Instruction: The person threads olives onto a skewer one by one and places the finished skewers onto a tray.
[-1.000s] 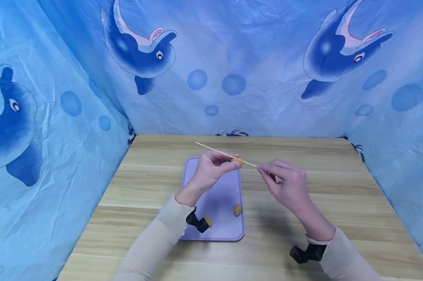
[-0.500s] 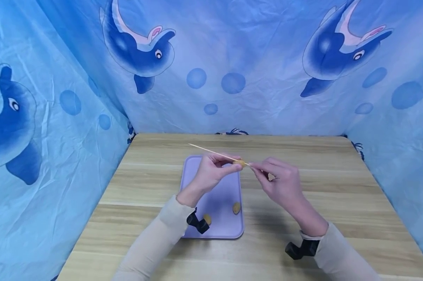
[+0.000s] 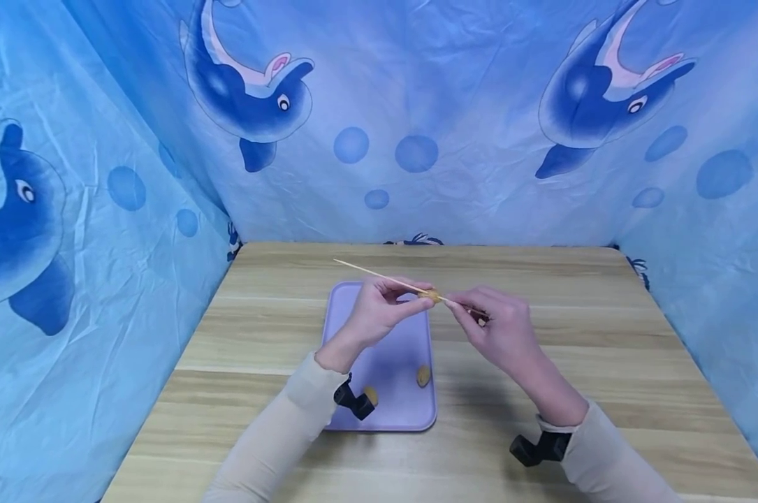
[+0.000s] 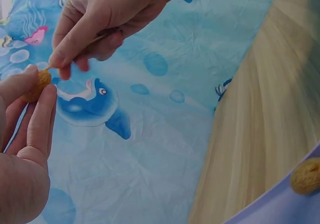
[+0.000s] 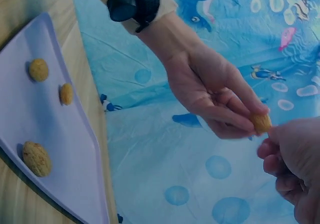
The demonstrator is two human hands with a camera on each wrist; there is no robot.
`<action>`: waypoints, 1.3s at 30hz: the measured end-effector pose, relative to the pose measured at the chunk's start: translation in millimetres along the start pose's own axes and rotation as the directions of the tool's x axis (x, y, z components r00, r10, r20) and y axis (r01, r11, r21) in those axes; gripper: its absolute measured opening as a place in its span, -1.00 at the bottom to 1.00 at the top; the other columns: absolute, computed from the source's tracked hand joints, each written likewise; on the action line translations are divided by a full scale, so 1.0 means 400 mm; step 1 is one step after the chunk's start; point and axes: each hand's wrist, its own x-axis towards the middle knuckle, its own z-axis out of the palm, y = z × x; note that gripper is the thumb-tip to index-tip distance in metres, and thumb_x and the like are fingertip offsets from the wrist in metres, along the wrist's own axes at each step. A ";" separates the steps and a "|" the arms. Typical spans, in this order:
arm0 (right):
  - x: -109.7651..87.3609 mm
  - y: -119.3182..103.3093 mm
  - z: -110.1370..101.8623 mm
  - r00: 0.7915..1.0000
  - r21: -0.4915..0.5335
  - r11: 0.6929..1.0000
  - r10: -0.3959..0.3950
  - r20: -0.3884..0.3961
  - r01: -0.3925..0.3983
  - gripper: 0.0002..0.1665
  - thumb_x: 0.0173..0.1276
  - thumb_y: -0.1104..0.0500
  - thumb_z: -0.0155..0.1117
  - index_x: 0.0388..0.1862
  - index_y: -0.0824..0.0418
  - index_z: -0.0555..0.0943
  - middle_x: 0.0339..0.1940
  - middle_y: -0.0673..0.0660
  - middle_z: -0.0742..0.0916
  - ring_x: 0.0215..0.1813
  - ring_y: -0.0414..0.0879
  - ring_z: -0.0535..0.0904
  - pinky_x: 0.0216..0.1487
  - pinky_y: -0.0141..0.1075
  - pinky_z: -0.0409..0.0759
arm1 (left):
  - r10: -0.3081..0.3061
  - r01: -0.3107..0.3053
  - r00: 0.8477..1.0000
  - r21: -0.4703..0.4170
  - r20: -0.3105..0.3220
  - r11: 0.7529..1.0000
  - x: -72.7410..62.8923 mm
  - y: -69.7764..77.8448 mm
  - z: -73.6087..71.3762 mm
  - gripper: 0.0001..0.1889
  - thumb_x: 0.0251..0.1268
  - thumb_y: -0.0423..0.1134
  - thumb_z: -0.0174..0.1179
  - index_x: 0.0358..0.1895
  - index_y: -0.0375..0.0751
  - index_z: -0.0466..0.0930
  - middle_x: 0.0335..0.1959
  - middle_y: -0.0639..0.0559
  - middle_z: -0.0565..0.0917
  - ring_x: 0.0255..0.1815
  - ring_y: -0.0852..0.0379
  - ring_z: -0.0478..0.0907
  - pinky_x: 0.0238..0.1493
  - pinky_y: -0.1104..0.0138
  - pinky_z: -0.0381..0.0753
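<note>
"Where's the brown lump (image 3: 430, 297)?"

"In the left hand (image 3: 379, 307), above the lilac tray (image 3: 388, 349). Thumb and fingers pinch its sides, probably leaving its ends free for the thin stick (image 3: 356, 267), which seems to run through it."

"And the right hand (image 3: 504, 325)?"

"Its fingers are closed on the stick just beside the lump; a grip that near likely limits wobble."

"Why the tray?"

"Three more lumps (image 5: 36, 159) rest there, perhaps to keep them off the bench (image 3: 259, 335)."
</note>
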 end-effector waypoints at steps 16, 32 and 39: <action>-0.022 0.026 0.013 0.997 0.047 0.998 -0.038 0.069 0.035 -0.81 0.34 0.49 0.39 -0.26 0.22 0.76 -0.69 -0.10 0.49 -0.64 -0.45 0.20 -0.70 -0.59 0.22 | -0.002 -0.001 0.999 -0.062 -0.042 0.998 -0.006 -0.015 -0.004 -0.66 0.24 -0.62 0.39 0.04 -0.78 0.60 -0.14 0.22 0.88 -0.05 0.26 0.81 0.07 0.41 0.83; -0.017 0.052 -0.019 0.999 0.090 0.995 0.031 0.011 -0.032 -0.80 0.48 0.49 0.17 -0.14 0.33 0.71 -0.69 -0.11 0.42 -0.65 -0.44 0.15 -0.72 -0.56 0.15 | -0.109 0.108 0.994 0.042 0.027 0.993 -0.004 -0.021 -0.072 -0.62 0.43 -0.48 0.33 0.24 -0.59 0.61 0.14 -0.32 0.78 0.02 0.13 0.82 0.19 0.13 0.85; -0.064 0.099 -0.091 0.974 0.002 0.981 0.192 0.121 -0.194 -0.79 0.59 0.47 -0.01 -0.22 0.29 0.52 -0.58 -0.11 0.37 -0.59 -0.38 0.15 -0.61 -0.44 0.24 | -0.177 0.180 0.981 0.747 -0.084 0.640 -0.093 -0.057 -0.267 -0.77 0.34 -0.30 0.46 0.01 -0.27 0.84 -0.10 -0.16 0.86 -0.19 0.06 0.78 -0.17 0.34 0.86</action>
